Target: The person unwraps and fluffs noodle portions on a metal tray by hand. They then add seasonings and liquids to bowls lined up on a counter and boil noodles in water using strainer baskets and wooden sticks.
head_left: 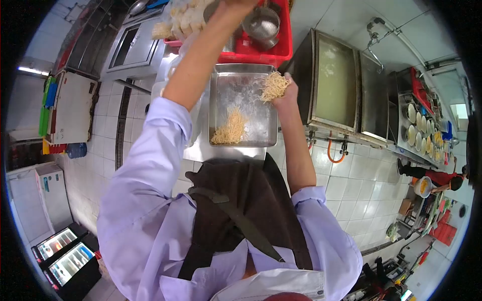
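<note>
A bundle of pale noodles [274, 87] rests in my right hand [287, 94], at the right rim of a metal tray [251, 138]. Another heap of noodles [231, 128] lies in the tray's lower left part. My left hand [241, 4] reaches past the tray's far side, over a red basket [282, 30]. The top edge of the view cuts that hand off, and its fingers cannot be made out. Metal strainers [261, 24] sit in the basket beside it.
Bagged noodles [186, 17] lie left of the basket. A vat of cloudy liquid [335, 80] stands to the right, with a tap [374, 37] beyond it. Bowls [411, 113] line the far right counter. Another person [442, 179] holds a white bowl [423, 186] there.
</note>
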`<move>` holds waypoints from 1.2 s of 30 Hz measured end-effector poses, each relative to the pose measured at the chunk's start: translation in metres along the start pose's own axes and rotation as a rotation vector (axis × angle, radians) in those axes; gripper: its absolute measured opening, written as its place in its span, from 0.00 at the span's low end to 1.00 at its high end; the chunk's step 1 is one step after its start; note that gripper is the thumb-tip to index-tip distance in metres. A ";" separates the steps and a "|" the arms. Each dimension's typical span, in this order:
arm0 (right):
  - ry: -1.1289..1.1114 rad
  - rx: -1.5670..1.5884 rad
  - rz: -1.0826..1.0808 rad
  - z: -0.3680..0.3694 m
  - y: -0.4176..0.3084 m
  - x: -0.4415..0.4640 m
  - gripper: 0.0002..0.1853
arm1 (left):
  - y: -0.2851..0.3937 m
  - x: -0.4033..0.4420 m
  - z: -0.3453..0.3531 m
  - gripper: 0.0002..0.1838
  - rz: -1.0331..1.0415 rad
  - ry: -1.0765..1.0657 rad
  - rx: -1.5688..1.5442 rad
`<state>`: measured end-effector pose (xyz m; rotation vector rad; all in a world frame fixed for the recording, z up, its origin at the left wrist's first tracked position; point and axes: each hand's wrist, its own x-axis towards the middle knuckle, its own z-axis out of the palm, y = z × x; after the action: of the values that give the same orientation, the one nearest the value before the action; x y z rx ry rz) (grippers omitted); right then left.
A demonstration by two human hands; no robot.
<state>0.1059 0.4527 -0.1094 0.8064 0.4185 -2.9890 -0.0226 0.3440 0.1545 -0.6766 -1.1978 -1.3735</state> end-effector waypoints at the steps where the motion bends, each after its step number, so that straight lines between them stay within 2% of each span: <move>1: 0.001 0.057 -0.003 0.016 -0.003 -0.011 0.19 | -0.001 -0.009 -0.006 0.21 -0.051 -0.054 0.081; 2: -0.011 0.054 -0.009 0.034 -0.008 -0.019 0.19 | -0.005 -0.015 -0.009 0.21 -0.040 -0.046 0.075; 4: -0.194 0.066 0.008 0.059 -0.017 -0.027 0.19 | -0.015 -0.030 -0.014 0.19 -0.064 -0.078 0.143; 5: -0.435 -0.059 -0.017 0.061 -0.023 -0.013 0.14 | -0.019 -0.038 -0.019 0.17 -0.142 -0.108 0.172; 6: -0.447 -0.057 -0.024 0.082 -0.020 -0.010 0.14 | -0.016 -0.036 -0.021 0.17 -0.131 -0.108 0.165; 8: -0.221 -0.530 -0.604 0.125 0.000 -0.015 0.11 | -0.004 -0.037 -0.026 0.15 -0.147 -0.120 0.129; 10: -0.289 -1.362 -1.417 0.133 0.007 0.000 0.16 | 0.002 -0.035 -0.026 0.14 -0.157 -0.153 0.155; 11: -0.130 -1.821 -1.450 0.133 0.008 0.002 0.17 | 0.002 -0.029 -0.024 0.13 -0.117 -0.159 0.110; 12: -0.129 -1.824 -1.448 0.128 0.011 0.001 0.17 | 0.000 -0.025 -0.023 0.12 -0.078 -0.164 0.069; 14: -0.112 -2.369 -1.366 0.120 0.017 -0.002 0.18 | -0.003 -0.020 -0.025 0.12 -0.046 -0.187 0.162; 16: -0.071 -2.400 -1.382 0.114 0.013 -0.016 0.19 | 0.001 -0.010 -0.027 0.11 -0.016 -0.144 0.093; 18: -0.268 -1.799 -1.566 0.097 0.004 -0.018 0.22 | 0.004 -0.007 -0.033 0.11 -0.046 -0.148 0.106; 19: -0.206 -1.777 -1.530 0.088 0.004 -0.021 0.31 | 0.005 -0.008 -0.038 0.12 -0.084 -0.154 0.120; 20: -0.211 -1.779 -1.521 0.080 0.008 -0.023 0.31 | 0.006 -0.007 -0.039 0.12 -0.088 -0.156 0.127; 22: -0.288 -1.623 -1.479 0.059 0.018 -0.024 0.42 | 0.007 -0.006 -0.042 0.13 -0.036 -0.082 0.025; 23: -0.337 -1.677 -1.485 0.056 0.016 -0.020 0.51 | 0.008 -0.008 -0.045 0.13 -0.044 -0.087 0.031; 24: -0.331 -1.679 -1.468 0.056 0.013 -0.015 0.51 | 0.008 -0.011 -0.048 0.13 -0.085 -0.109 0.067; 26: -0.458 -1.585 -0.894 0.068 0.002 0.001 0.50 | 0.008 -0.013 -0.051 0.14 -0.117 -0.133 0.101; 27: -0.440 -1.710 -0.902 0.068 0.001 0.007 0.44 | 0.009 -0.015 -0.052 0.14 -0.125 -0.121 0.099; 28: -0.433 -1.707 -0.899 0.064 -0.001 0.009 0.44 | 0.010 -0.017 -0.053 0.14 -0.131 -0.108 0.094; 30: -0.376 -1.855 -1.026 0.060 -0.005 0.016 0.30 | 0.011 -0.020 -0.061 0.14 -0.167 -0.144 0.123; 31: -0.377 -1.859 -1.026 0.054 -0.005 0.028 0.30 | 0.011 -0.022 -0.064 0.13 -0.200 -0.175 0.153; 33: -0.266 -1.814 -0.897 0.045 0.002 0.038 0.19 | 0.003 -0.026 -0.068 0.13 -0.187 -0.149 0.161; 36: -0.288 -1.759 -0.938 0.046 0.006 0.033 0.13 | -0.004 -0.030 -0.070 0.12 -0.126 -0.096 0.155</move>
<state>0.0554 0.4366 -0.0888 -0.1300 3.0940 -1.5737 -0.0033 0.2896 0.1043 -0.5704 -1.4288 -1.3474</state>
